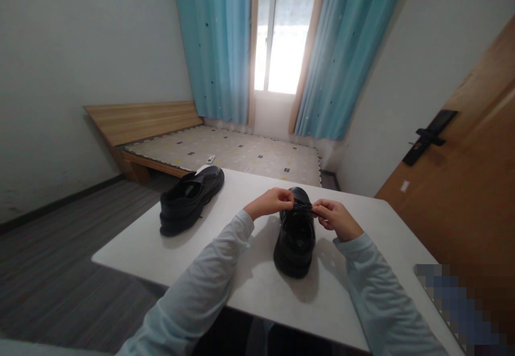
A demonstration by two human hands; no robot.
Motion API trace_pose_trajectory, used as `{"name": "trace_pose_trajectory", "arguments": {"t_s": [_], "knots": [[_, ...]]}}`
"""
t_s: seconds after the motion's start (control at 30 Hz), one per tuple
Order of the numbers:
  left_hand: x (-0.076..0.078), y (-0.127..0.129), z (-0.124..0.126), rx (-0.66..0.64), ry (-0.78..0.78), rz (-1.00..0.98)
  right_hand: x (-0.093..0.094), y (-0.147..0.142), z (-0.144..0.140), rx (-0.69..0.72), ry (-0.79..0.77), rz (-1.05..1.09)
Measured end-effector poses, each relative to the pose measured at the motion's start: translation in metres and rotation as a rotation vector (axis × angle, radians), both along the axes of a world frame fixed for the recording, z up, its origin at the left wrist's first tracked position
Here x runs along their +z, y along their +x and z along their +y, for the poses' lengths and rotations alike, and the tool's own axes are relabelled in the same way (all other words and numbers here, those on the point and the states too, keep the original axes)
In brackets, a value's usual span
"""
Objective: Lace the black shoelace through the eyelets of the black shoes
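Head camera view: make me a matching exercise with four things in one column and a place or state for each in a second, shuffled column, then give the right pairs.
Things:
1. Left hand
2. Right hand
3. Near shoe
4. Far shoe

Places or states:
A. Alone at the table's left side, touched by neither hand
B. Pinching the lace from the shoe's right side
C. Standing between the two hands, toe pointing away
D. Pinching the lace from the shoe's left side

Pairs: 1-D, 2-B, 3-C, 4-A
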State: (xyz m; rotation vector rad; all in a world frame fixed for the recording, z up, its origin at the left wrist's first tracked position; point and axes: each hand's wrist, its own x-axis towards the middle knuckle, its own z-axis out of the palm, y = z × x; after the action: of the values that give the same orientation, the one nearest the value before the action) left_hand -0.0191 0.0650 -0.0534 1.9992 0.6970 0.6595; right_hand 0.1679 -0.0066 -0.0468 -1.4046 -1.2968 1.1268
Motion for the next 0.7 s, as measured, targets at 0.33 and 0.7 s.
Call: {"name": "trace_pose_trajectory", "arguments": {"t_s": [0.33, 0.7], "knots": [[-0.004, -0.005, 0.003, -0.153, -0.055, 0.033, 0.001, 0.006, -0.001, 0.079, -0.041, -0.068], [-0.009, -0.008, 0.008, -0.137, -0.015, 0.097, -0.004, 0.015, 0.003, 0.157, -0.071, -0.127]]}}
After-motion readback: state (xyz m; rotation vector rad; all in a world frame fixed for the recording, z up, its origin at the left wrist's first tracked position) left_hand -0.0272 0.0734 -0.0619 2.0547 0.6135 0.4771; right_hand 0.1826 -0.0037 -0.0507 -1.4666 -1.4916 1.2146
